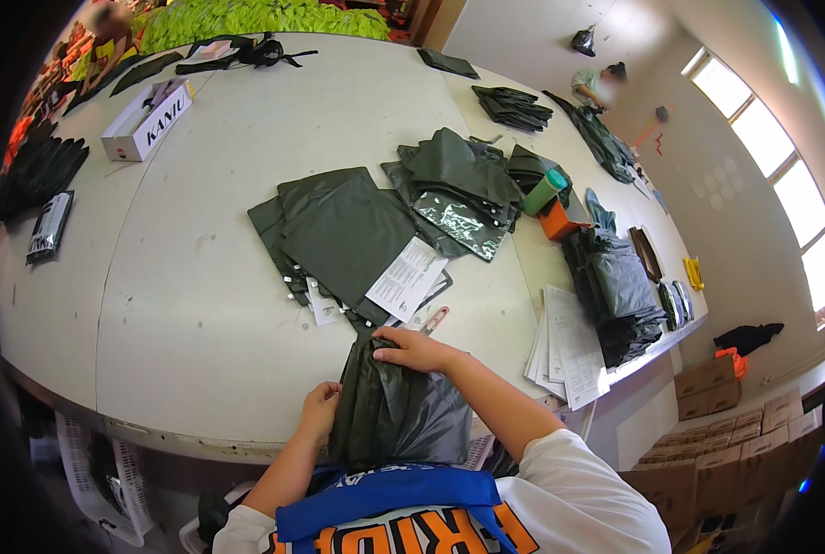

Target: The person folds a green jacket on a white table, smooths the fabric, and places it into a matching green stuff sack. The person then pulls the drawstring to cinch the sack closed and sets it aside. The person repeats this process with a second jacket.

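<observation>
At the table's near edge I hold a dark green, slightly shiny folded piece of fabric [399, 415], perhaps a garment. Its lower end hangs toward my body. My left hand [320, 412] pinches its left side, the fingers bent in. Across its top edge lies my right hand [411, 350], thumb and fingers closed on the cloth. Just beyond are flat dark green folded pieces [343, 231] in a loose pile, with a printed white sheet [407, 280] on top. Small scissors or snips [436, 319] with reddish handles lie close to my right hand.
Behind the pile sits another dark stack [459, 171], beside a green cylinder [545, 191] and an orange box [560, 220]. At right are paper sheets [570, 346] and stacked dark packages [611, 286]. A white carton [149, 120] stands far left. Two people work beyond the table.
</observation>
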Available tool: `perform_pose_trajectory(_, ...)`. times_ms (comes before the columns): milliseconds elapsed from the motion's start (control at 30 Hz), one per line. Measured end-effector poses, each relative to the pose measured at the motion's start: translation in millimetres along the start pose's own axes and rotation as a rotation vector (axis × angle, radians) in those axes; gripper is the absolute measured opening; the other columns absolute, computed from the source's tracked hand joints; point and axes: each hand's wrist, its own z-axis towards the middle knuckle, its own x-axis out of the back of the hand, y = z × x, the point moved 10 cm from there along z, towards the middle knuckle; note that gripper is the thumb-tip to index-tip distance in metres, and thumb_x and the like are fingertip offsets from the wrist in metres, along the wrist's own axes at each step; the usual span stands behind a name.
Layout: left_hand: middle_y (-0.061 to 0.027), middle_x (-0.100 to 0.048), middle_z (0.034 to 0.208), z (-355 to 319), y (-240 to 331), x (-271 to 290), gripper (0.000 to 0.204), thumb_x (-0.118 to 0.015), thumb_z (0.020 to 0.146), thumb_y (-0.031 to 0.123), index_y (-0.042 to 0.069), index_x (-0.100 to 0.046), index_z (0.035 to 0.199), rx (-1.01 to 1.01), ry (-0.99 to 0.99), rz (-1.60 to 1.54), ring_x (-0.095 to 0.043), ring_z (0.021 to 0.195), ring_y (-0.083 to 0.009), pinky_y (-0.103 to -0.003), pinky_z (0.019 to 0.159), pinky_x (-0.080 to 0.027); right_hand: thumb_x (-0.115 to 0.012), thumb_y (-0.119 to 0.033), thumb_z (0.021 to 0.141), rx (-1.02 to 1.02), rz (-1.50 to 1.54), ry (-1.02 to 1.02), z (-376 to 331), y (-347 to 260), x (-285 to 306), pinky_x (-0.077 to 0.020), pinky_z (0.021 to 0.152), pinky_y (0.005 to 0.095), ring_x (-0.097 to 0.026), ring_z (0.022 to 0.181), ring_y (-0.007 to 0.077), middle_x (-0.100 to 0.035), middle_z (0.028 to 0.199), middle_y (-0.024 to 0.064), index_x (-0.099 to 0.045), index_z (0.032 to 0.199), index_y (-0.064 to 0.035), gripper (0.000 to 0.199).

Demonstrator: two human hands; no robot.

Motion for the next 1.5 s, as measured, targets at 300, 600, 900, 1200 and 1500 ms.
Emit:
perform_pose_trajectory(300, -0.0055, -0.057, 0.068, -8, 40, 23, 0.015, -0.065, 0.078, 0.000, 0.006, -0.055, 0.089, -0.261, 0.219, 0.479, -0.056, 0.057, -0.0161, -0.032, 0.051, -0.044, -0.065, -0.030, 0.083, 0.120, -0.415, 0.226, -3, -32, -12, -0.0450, 0.081, 0.0443, -0.055, 0.092, 0.0391, -0.060, 0.091, 0.0213, -0.055, 0.108, -0.0029, 0.039)
perform_pose_trajectory(600, -0.0135, -0.062, 0.073, -27, 127, -13, 0.015, -0.066, 0.074, 0.008, 0.007, -0.056, 0.086, -0.908, 0.307, 1.021, -0.061, 0.065, -0.0338, -0.043, 0.058, -0.048, -0.069, -0.021, 0.074, 0.332, -0.668, 0.280, -8, -39, -39, -0.0462, 0.075, 0.0391, -0.056, 0.083, 0.0292, -0.060, 0.083, 0.0086, -0.054, 0.092, -0.0070, 0.027)
perform_pose_trajectory(900, -0.0140, -0.063, 0.074, -11, 132, -17, 0.014, -0.064, 0.075, 0.010, 0.008, -0.055, 0.086, -0.832, 0.310, 1.018, -0.061, 0.064, -0.0337, -0.043, 0.056, -0.049, -0.067, -0.020, 0.076, 0.302, -0.714, 0.308, -10, -39, -58, -0.0462, 0.075, 0.0372, -0.056, 0.083, 0.0266, -0.060, 0.086, 0.0067, -0.057, 0.094, -0.0071, 0.025)
perform_pose_trajectory(1200, -0.0139, -0.060, 0.071, -23, 135, -46, 0.015, -0.063, 0.079, 0.014, 0.007, -0.051, 0.083, -0.912, 0.221, 1.179, -0.060, 0.059, -0.0337, -0.043, 0.052, -0.048, -0.065, -0.027, 0.080, 0.156, -0.697, 0.483, 4, -16, -46, -0.0485, 0.073, 0.0377, -0.059, 0.083, 0.0276, -0.060, 0.085, 0.0067, -0.057, 0.088, -0.0071, 0.023)
perform_pose_trajectory(1500, -0.0125, -0.058, 0.067, -44, 132, -57, 0.011, -0.060, 0.081, 0.012, 0.007, -0.050, 0.078, -0.971, 0.132, 1.219, -0.059, 0.059, -0.0325, -0.043, 0.053, -0.048, -0.075, -0.020, 0.067, 0.118, -0.653, 0.751, -8, -24, -28, -0.0421, 0.075, 0.0392, -0.053, 0.086, 0.0279, -0.050, 0.095, 0.0099, -0.052, 0.100, -0.0099, 0.041)
